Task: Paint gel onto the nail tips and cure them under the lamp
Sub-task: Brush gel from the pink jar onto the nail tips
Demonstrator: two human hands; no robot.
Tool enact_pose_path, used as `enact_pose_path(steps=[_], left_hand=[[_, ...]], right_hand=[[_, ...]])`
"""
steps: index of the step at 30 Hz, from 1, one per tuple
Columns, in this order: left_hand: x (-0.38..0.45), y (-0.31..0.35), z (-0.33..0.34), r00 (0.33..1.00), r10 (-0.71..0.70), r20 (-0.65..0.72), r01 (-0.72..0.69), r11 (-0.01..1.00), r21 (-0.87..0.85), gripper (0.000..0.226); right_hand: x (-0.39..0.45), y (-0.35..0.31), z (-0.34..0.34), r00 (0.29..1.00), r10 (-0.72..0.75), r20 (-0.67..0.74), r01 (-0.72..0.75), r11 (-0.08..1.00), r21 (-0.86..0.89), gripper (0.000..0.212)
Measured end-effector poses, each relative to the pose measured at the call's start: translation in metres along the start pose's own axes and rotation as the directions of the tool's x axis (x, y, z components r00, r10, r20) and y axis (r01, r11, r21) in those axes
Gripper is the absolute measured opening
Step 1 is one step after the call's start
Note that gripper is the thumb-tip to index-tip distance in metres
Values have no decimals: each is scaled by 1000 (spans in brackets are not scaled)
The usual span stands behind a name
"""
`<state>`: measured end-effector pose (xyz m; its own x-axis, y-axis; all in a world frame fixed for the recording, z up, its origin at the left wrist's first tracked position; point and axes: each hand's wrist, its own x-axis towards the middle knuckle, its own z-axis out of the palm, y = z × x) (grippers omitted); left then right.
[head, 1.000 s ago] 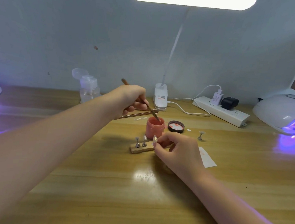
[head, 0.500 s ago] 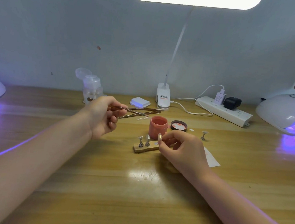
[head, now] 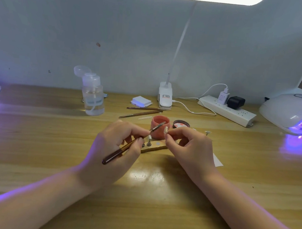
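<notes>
Pink gel, purple glow

Coral-pink gel jar (head: 159,126), dark brown brush (head: 126,146), white curing lamp (head: 291,114) glowing purple, honey-yellow wooden table (head: 54,143).

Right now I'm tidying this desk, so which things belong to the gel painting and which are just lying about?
In use: brush in left hand; nail tip in right hand; gel jar; curing lamp.

Lying about: pump bottle; two spare brushes; power strip.
</notes>
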<state>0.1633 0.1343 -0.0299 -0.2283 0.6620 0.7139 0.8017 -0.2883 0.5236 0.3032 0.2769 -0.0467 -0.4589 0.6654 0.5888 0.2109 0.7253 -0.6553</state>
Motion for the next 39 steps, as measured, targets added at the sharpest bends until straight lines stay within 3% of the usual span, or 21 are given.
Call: enact_pose_path(steps=[7,13,21,26,31,37,39], left_hand=[[-2,0,1,998,37,50,-34,998,-43,18],[-4,0,1,999,-38,0,38,995,-89,21],[-4,1,1,1000,-17,25,20,994,-103,18],[-4,2,2,997,-81,-10,79,989,-126,22],[-4,2,2,998,-49,32,53,992,-115,20],[-4,3,2,994,-105,-13,102,984,-144,23],[-3,3,3,995,-100,3,99,988,-117,23]], right_hand=[[1,-1,-1,1000,-14,-8,15,999,30,14],[0,0,-1,1000,-8,-15,9,1000,30,4],[-1,-2,-1,1000,-28,-12,28,998,53,11],[0,-1,0,999,-39,-27,41,996,73,10],[0,-4,-1,998,-60,-16,61,996,71,34],[0,-1,0,999,-37,-19,38,996,81,8],[0,-2,-1,999,-46,-14,48,995,87,12]])
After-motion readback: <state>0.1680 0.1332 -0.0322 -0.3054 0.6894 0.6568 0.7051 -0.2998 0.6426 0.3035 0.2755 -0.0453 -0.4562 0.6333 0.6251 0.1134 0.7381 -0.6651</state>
